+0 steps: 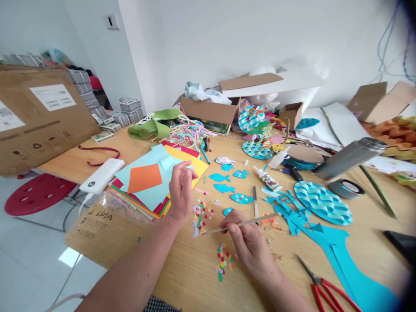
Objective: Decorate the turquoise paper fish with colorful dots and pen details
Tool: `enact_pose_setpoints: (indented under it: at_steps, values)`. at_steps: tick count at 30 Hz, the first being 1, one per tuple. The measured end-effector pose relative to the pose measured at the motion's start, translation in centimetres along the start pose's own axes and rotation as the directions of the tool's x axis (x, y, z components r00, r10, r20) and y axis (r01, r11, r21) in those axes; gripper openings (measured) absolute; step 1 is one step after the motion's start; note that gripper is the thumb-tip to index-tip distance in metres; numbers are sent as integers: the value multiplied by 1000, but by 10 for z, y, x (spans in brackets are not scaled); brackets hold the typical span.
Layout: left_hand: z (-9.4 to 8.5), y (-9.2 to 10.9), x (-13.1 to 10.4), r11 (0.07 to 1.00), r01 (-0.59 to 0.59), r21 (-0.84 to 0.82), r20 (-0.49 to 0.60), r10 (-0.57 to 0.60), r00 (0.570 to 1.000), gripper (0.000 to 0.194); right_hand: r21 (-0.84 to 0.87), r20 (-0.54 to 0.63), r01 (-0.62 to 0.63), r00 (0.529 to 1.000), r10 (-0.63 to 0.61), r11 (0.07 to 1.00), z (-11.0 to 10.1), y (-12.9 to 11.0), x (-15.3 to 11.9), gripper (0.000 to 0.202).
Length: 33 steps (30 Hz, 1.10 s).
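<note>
My right hand point(247, 240) grips a thin wooden stick point(260, 219), its left tip over a scatter of small coloured paper bits point(199, 219). Raised beside the paper stack, my left hand point(182, 188) has its fingers curled together; whether anything is between them is too small to tell. Coloured paper dots point(222, 262) lie below my right hand. Blue paper fish point(224, 188) rest beyond the hands, some with dots on them, and one small blue piece point(227, 211) touches the area by my right fingers. An orange sheet point(144, 178) tops the stack on the left.
Red-handled pliers point(321, 284) and blue paper scraps point(338, 251) lie at the right. Further back are a glue bottle point(269, 180), a wavy blue oval point(321, 203), a tape roll point(346, 189) and a metal flask point(351, 158). A white power bank point(102, 175) sits left.
</note>
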State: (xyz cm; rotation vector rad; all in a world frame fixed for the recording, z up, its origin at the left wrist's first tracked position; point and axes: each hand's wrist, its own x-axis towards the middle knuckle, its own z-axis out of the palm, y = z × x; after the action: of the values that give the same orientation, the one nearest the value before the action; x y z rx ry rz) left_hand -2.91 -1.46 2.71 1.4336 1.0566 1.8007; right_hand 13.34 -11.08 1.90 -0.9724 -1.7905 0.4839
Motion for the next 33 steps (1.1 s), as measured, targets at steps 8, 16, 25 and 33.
enact_pose_setpoints:
  at_steps: [8,16,25,33]
  values:
    - [1,1,-2,1000,14,7,15,-14,1000,25,-61,43,30,999,-27,998,2,2,-1,31]
    - [1,2,-2,1000,24,8,23,-24,999,25,-38,-47,-26,999,24,999,1,4,-2,33]
    - [0,0,-3,995,63,81,259,-82,962,27,-157,-471,-258,868,158,953,-29,15,6,44]
    - [7,-4,-14,943,-243,227,739,-4,674,29,-365,-468,-319,875,124,874,-42,41,3,49]
